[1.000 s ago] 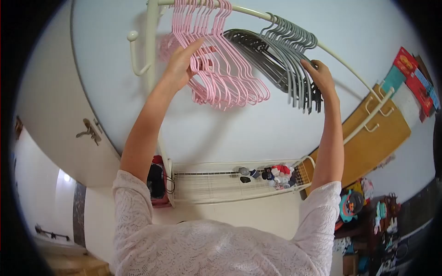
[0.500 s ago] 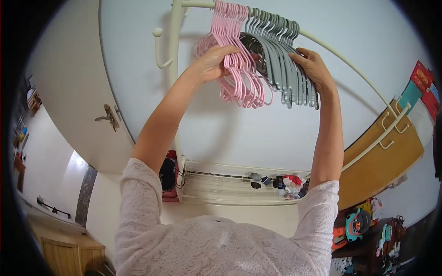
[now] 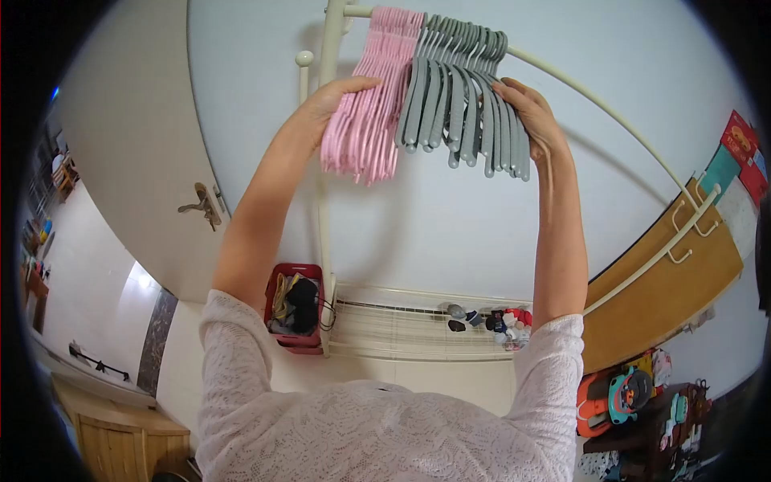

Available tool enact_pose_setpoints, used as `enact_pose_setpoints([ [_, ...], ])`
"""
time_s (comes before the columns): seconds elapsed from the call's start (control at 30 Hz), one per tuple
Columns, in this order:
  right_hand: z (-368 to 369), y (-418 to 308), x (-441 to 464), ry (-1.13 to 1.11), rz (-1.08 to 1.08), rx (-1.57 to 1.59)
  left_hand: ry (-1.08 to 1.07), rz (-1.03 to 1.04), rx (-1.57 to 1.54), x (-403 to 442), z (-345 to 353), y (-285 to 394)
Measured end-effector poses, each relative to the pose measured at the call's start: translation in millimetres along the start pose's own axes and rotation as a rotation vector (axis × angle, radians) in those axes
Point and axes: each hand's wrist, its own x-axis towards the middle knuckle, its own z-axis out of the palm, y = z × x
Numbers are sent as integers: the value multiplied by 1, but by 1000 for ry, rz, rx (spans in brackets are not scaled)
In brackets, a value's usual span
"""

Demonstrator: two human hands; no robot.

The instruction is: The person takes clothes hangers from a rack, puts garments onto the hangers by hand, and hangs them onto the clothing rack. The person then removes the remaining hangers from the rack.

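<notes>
Several pink clothes hangers (image 3: 365,120) hang bunched together at the left part of a cream rail. Right beside them on the same rail hang several grey-green clothes hangers (image 3: 458,104), their arms fanned slightly apart. My left hand (image 3: 333,100) is wrapped round the left side of the pink bunch, thumb across the front and the other fingers hidden behind. On the opposite side, my right hand (image 3: 526,112) holds the outer edge of the grey hangers, its thumb in front and its remaining fingers mostly out of sight.
The cream rail (image 3: 578,76) belongs to a stand with hooks and a wire shelf (image 3: 385,321) low down, where small clothes (image 3: 510,325) lie. A red basket (image 3: 297,309) stands by the left post. A door (image 3: 144,136) is at left, a wooden panel (image 3: 666,281) at right.
Both bunches, which hung tilted and swung towards each other, now hang straighter and more evenly. My left hand has shifted left along the pink hangers. The view has moved slightly, exposing the red basket.
</notes>
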Motion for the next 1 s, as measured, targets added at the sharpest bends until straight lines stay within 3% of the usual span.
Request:
enact_pose_setpoints([
  [0.1,8,10,3,-9,-24,17,-99,26,-62,-4,-17,4],
  [0.17,9,13,4,2,-38,-29,-55,72,-11,-5,-14,0],
  [0.27,11,12,3,185,-29,12,136,235,362,3,-21,-5],
  [0.37,2,8,-1,112,-8,-11,91,150,568,-27,-1,9],
  [0.43,1,4,-5,100,7,-117,164,235,666,-31,1,8],
  [0.53,1,3,-9,214,-61,-272,252,214,927,-34,-6,15],
  [0.6,2,0,-12,246,-81,-331,254,304,1085,-37,-9,19],
  [0.73,1,-1,-15,312,-147,-472,205,256,1119,-41,-14,28],
  [0.83,-2,3,-14,363,-247,-599,284,264,986,-41,-15,28],
  [0.9,-3,5,-13,393,-313,-674,344,473,962,-41,-5,19],
  [0.93,-3,6,-12,424,-384,-738,345,476,962,-42,0,20],
  [1.0,3,4,-14,453,-451,-799,527,495,1426,-47,9,24],
])
